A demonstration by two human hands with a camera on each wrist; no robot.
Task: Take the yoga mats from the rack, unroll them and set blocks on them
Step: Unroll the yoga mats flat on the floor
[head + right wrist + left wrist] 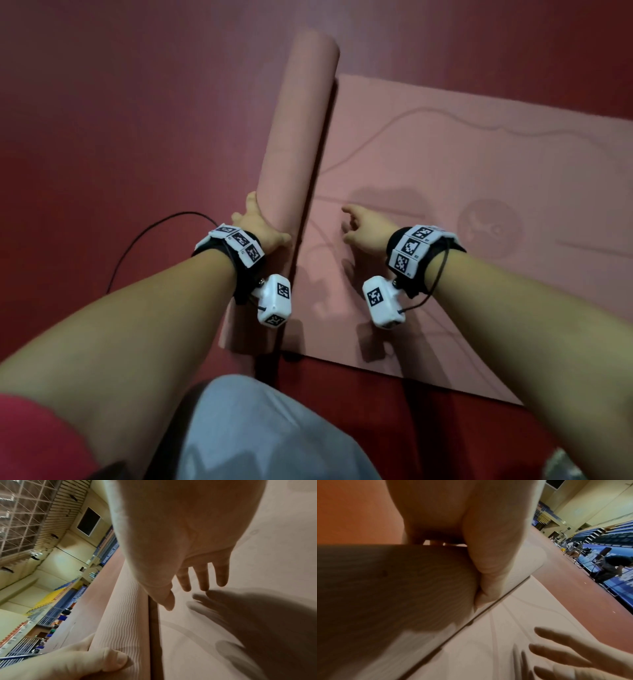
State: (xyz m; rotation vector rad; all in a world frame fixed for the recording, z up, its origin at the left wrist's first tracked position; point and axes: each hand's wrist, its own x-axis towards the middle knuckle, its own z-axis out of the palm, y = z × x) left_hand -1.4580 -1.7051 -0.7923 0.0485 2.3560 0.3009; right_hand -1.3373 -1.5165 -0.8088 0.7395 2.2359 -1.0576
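A pink yoga mat lies partly unrolled on the red floor. Its rolled part [298, 137] runs away from me, and the flat part [462, 205] spreads to the right with faint line markings. My left hand [263, 226] grips the near end of the roll, thumb [493, 563] on the side facing the flat part and fingers over the far side. My right hand [356, 224] is open with fingers [202, 577] spread just above the flat mat [265, 561], beside the roll [123, 615]; its shadow falls on the mat. No blocks are in view.
A black cable [137, 236] loops over the red floor [102, 120] left of the roll. My knee in grey trousers [267, 428] is close to the mat's near edge. Far off stand blue seating rows and a bent-over person [611, 568].
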